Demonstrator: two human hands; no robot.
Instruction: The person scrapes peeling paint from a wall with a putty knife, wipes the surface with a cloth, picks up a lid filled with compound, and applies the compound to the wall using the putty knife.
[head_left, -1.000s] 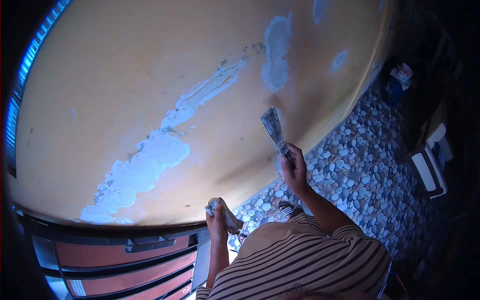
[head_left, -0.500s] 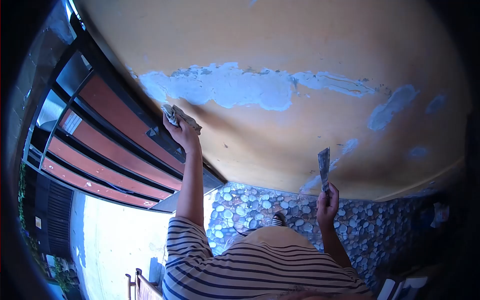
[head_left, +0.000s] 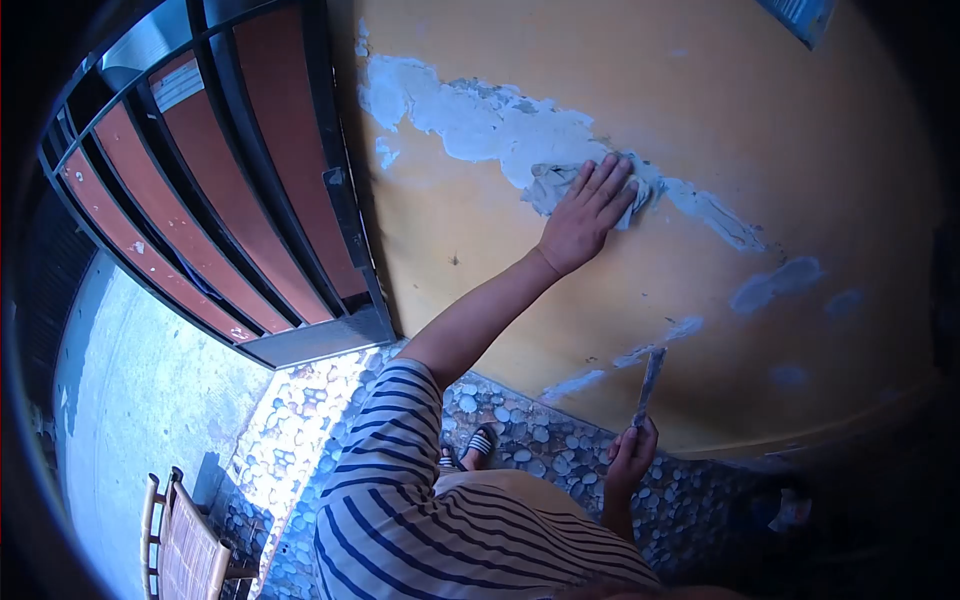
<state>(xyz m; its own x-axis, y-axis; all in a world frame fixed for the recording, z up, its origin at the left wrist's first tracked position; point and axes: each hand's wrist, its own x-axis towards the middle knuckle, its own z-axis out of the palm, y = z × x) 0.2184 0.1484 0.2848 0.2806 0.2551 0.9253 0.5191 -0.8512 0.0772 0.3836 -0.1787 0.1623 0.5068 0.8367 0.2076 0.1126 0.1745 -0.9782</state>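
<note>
From where I stand, the left hand point(head_left: 578, 230) is up between 1 and 2 o'clock, laid nearly flat on a crumpled pale grey cloth point(head_left: 548, 185) and holding it against the yellow-orange wall point(head_left: 780, 150). Its fingers are stretched out and slightly apart, lying over the cloth rather than curled around it. The cloth covers part of the lower edge of a long white patch point(head_left: 480, 135) that slants across the wall from 11 o'clock toward 3 o'clock, and it shows on both sides of the hand.

Down at 4 o'clock, the right hand point(head_left: 635, 455) has its fingers closed narrow around the handle of a scraper point(head_left: 648, 385). The blade points up toward 12 o'clock, seen almost edge-on; I cannot tell whether its tip touches the wall. White smears point(head_left: 575, 387) lie near the blade, and pale spots point(head_left: 775, 285) show around 3 o'clock.

At 10 o'clock stands a dark-framed gate point(head_left: 275, 100) with red panels, its edge close to the wall. A slatted chair point(head_left: 195, 540) is at 8 o'clock. A striped sandal point(head_left: 482, 440) shows at 6 o'clock on the pebbled floor point(head_left: 550, 455), above the person's striped shirt point(head_left: 470, 530)
</note>
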